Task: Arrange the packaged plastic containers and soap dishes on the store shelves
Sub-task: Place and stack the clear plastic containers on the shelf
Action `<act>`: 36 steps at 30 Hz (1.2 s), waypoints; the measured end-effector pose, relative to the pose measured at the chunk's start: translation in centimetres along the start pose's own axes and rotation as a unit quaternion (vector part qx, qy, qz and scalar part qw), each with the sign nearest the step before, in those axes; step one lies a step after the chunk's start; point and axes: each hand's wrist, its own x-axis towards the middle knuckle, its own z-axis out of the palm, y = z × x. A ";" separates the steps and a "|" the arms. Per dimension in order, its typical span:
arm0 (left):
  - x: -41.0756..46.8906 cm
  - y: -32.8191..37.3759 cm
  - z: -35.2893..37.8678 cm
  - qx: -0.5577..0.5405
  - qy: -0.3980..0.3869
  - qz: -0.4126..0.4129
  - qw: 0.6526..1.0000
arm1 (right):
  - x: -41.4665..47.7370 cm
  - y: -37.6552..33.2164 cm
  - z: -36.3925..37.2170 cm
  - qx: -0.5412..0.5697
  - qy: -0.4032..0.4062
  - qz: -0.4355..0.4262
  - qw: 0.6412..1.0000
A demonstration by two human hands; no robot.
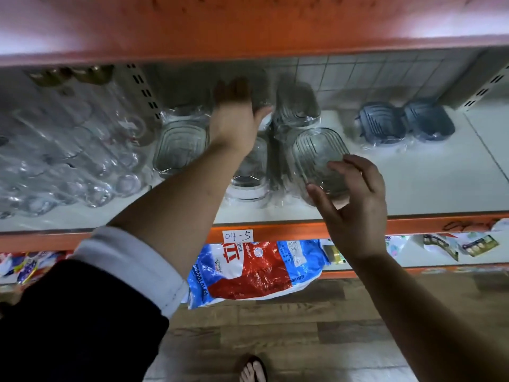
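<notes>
Grips with the left hand [235,114] a bagged clear container [260,91] far back on the shelf [418,186], fingers over its top and thumb hooked round its right side; blurred there, so reads as a clamp but not a sure one. Spreads the right hand [355,199] wide at the near end of a clear ribbed soap dish [319,155], fingertips [334,168] at its rim; cannot tell whether touching. Has that dish tilted in its wrapper, toward the front edge, about mid-shelf. Shows more wrapped clear containers [180,144] just to the left, some stacked, none in a tidy row. Shows two blue soap dishes [380,124] side by side toward the back right, well apart from the clear ones. Shows packed glassware [68,150] filling the left end. Looks partly done: stock already up on the shelf, but the middle group loose and crooked, not yet lined up, and bare shelf toward the right front corner with room for more.
</notes>
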 end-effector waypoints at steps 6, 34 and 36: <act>-1.1 -0.6 0.1 0.069 -0.043 0.035 0.996 | -0.4 0.3 0.2 -0.005 -0.012 -0.019 1.000; -18.5 -5.8 -4.3 -0.058 0.117 0.060 0.990 | 1.3 -8.3 3.8 -0.073 -0.217 -0.080 0.970; -19.2 -5.3 -5.0 -0.053 0.121 0.067 0.989 | 0.5 -8.2 2.4 -0.054 -0.210 -0.074 0.973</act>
